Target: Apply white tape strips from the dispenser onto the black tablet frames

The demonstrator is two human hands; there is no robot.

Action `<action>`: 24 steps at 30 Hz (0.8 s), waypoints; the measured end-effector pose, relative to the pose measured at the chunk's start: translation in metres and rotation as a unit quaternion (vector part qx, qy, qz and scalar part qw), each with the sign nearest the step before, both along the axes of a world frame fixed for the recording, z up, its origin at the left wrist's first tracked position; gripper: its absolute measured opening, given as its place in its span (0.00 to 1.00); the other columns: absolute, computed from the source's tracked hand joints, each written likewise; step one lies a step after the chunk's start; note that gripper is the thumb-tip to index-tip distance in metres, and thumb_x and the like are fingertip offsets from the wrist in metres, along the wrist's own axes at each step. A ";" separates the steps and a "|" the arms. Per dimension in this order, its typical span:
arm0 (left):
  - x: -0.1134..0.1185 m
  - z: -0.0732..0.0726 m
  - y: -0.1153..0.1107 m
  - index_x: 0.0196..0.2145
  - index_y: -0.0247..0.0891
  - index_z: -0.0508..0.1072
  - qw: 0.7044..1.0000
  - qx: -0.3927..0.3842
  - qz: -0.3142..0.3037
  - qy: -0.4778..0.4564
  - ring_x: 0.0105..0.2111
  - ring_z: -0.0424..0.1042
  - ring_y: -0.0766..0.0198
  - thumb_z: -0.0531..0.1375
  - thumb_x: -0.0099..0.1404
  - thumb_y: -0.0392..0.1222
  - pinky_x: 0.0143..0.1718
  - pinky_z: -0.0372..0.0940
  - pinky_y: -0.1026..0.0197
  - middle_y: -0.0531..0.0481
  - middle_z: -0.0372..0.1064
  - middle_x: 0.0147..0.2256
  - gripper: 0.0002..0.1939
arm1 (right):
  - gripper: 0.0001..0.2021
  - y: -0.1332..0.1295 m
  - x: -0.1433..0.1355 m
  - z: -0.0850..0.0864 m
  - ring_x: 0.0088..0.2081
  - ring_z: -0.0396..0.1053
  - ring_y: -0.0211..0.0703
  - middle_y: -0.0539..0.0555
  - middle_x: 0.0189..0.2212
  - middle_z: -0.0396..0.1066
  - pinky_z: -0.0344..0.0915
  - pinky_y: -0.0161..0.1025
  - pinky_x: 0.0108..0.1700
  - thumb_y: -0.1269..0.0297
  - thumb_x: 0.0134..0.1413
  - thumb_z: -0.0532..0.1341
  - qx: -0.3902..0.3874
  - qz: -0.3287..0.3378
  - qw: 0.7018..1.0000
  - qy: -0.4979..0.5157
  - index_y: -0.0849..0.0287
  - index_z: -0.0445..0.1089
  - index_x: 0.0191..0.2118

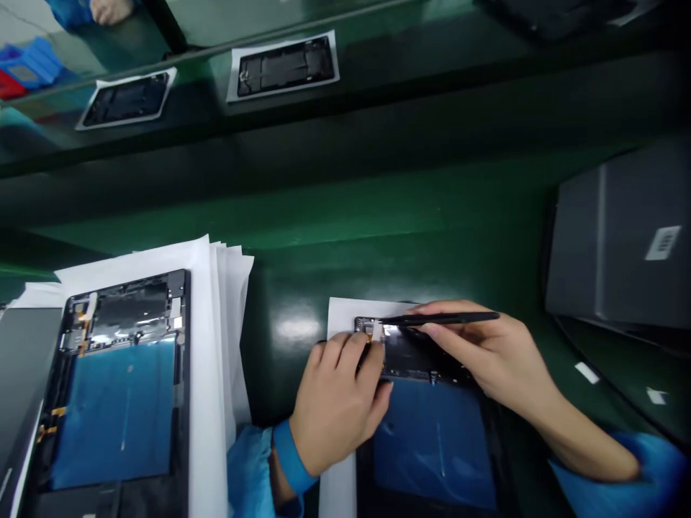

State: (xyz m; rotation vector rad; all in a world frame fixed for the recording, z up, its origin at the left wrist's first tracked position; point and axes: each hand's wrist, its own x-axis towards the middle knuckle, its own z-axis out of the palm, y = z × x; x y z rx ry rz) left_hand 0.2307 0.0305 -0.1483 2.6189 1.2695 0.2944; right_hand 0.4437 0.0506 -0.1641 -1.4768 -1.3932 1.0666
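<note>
A lower-centre tablet point(437, 439) is partly hidden by the left hand point(337, 396), grip unclear; tweezers point(456, 318) are gripped by the right hand point(502, 360); papers point(209, 432) are stacked lower left.

Glossy device film point(415, 439), matt paper point(337, 489)

Count from my remote feed. Wearer's hands: two, left hand point(340, 399) plus right hand point(494, 352). Co-worker's hand point(111, 8): one. Opened tablets point(435, 460) point(119, 410), near: two. Dark devices point(286, 66) point(127, 99), far: two. Black tool point(453, 318): one. Blue bin point(37, 62): one. White scraps point(586, 372) point(656, 396), right: two. Paper stack point(208, 374): one; sheets overlap, I can't tally them.
</note>
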 end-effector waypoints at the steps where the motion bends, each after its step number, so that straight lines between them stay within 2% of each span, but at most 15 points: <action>1: 0.000 0.000 0.000 0.54 0.32 0.68 1.000 0.000 0.001 -0.002 0.48 0.63 0.49 0.55 0.68 0.43 0.43 0.63 0.49 0.41 0.67 0.50 0.19 | 0.08 0.000 0.000 0.000 0.35 0.76 0.40 0.52 0.37 0.77 0.74 0.33 0.35 0.57 0.55 0.64 0.002 0.000 1.000 -0.007 0.53 0.76 0.37; 8: 0.001 -0.002 -0.001 0.54 0.32 0.67 1.000 -0.009 0.003 -0.006 0.49 0.63 0.49 0.55 0.68 0.42 0.45 0.62 0.49 0.41 0.66 0.51 0.19 | 0.06 -0.001 0.002 -0.004 0.38 0.76 0.41 0.51 0.37 0.77 0.75 0.33 0.36 0.60 0.56 0.63 0.021 0.009 0.999 -0.025 0.53 0.76 0.38; 14: 0.002 -0.001 0.002 0.55 0.29 0.66 1.000 -0.012 0.015 -0.022 0.48 0.64 0.49 0.57 0.67 0.43 0.44 0.64 0.49 0.39 0.67 0.50 0.22 | 0.05 0.001 0.001 -0.002 0.36 0.76 0.38 0.50 0.36 0.77 0.73 0.30 0.37 0.63 0.57 0.62 0.061 0.025 0.997 -0.035 0.53 0.75 0.37; 20: 0.004 -0.002 0.007 0.54 0.29 0.66 0.999 -0.005 0.033 -0.035 0.47 0.64 0.48 0.62 0.63 0.46 0.44 0.66 0.49 0.38 0.67 0.50 0.25 | 0.05 0.001 0.001 -0.003 0.35 0.76 0.40 0.51 0.34 0.77 0.74 0.33 0.37 0.62 0.57 0.62 0.069 0.037 0.996 -0.046 0.54 0.75 0.36; 24: 0.005 -0.002 0.014 0.51 0.30 0.67 0.998 0.001 0.034 -0.058 0.44 0.66 0.50 0.61 0.65 0.49 0.42 0.68 0.50 0.40 0.68 0.47 0.23 | 0.06 0.002 0.001 -0.002 0.34 0.76 0.39 0.51 0.34 0.77 0.73 0.33 0.36 0.62 0.57 0.61 0.076 0.035 0.996 -0.044 0.54 0.75 0.36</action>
